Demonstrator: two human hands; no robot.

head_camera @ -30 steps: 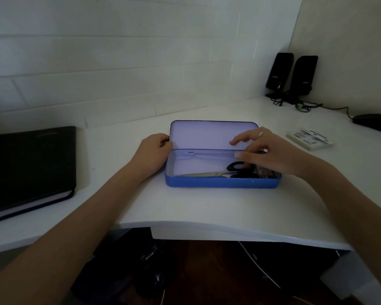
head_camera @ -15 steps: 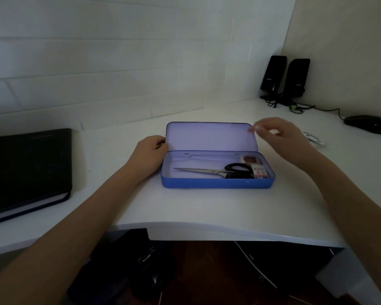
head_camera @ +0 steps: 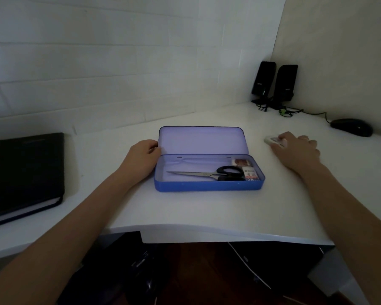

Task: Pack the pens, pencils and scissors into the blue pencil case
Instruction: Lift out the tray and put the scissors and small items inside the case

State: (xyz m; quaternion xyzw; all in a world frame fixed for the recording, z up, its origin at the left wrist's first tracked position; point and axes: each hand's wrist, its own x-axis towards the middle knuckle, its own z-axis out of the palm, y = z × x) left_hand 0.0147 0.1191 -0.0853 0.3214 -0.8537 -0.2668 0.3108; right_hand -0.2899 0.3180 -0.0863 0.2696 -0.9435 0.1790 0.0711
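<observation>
The blue pencil case (head_camera: 207, 187) lies open on the white desk, its lid standing up at the back. Black-handled scissors (head_camera: 207, 174) lie inside it, blades pointing left. Two small boxes (head_camera: 249, 173) sit at the right end of the case. My left hand (head_camera: 141, 159) is at the case's left end, fingers curled round the lid's edge. To the right of the case, my right hand (head_camera: 295, 150) covers a small white pack (head_camera: 272, 140) on the desk, thumb and fingers closing on it. I see no pens or pencils.
A black notebook (head_camera: 24, 172) lies at the left of the desk. Two black speakers (head_camera: 275, 84) with cables stand in the far right corner, a black mouse (head_camera: 351, 127) near them. The desk's curved front edge (head_camera: 207, 227) is close to me.
My right hand left the inside of the case, passed the lid's right corner and came down on the white pack to the right. The left hand has stayed at the lid.
</observation>
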